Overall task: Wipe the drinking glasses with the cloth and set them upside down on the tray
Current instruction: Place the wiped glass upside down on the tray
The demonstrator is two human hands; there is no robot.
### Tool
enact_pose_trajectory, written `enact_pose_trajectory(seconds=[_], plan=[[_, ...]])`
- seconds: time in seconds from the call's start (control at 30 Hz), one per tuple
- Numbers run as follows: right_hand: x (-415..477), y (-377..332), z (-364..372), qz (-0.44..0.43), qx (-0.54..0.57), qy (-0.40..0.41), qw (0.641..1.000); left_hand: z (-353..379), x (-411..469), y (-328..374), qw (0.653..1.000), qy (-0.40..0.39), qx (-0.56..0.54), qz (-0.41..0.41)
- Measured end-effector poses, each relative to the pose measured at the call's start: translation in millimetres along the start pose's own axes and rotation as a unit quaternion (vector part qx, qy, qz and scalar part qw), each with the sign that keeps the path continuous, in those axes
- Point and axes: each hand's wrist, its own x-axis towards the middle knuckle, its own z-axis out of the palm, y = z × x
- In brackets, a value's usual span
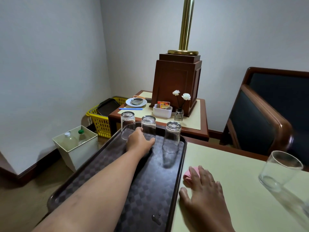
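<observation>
Clear and plain, three glasses stand mouth-down along the far edge of the dark checkered tray (167, 190): the left glass (127, 124) at its far left corner, the middle glass (148, 125), and the right glass (172, 137) near its right edge. The left hand (139, 142) curls round the middle glass low down. The right hand (204, 186) lies flat, fingers spread, on the pink cloth (190, 174) beside the tray's right edge. A fourth glass (280, 171) stands upright at the table's (234, 164) right edge.
</observation>
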Motion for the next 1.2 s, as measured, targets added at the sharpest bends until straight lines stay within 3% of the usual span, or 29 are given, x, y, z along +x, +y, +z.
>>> enact_pose_trajectory(seconds=[0.37, 0.57, 0.73, 0.87, 1.03, 1.2], plan=[[-10.1, -1.8, -1.4, -0.011, 0.046, 0.024, 0.999, -29.2, -52.2, -12.9, 1.000, -0.004, -0.014, 0.020], [-19.0, 23.0, -9.0, -0.076, 0.064, 0.021, 0.995, -53.0, -123.3, -14.5, 0.987, -0.058, 0.047, 0.140], [-58.0, 72.2, -41.7, -0.103, 0.002, 0.013, 0.995, -54.2, -165.5, 8.3, 0.966, -0.101, 0.091, 0.219], [-94.3, 130.9, -85.9, -0.069, -0.036, -0.049, 0.996, -35.0, -192.2, 50.6, 0.955, -0.114, 0.098, 0.256], [-135.8, 200.4, -137.7, -0.019, -0.057, -0.094, 0.994, 14.4, -224.3, 106.0, 0.941, -0.187, 0.056, 0.275], [-160.2, 242.6, -138.2, 0.037, -0.007, 0.001, 0.999, 73.5, -240.9, 154.9, 0.938, -0.244, -0.001, 0.247]])
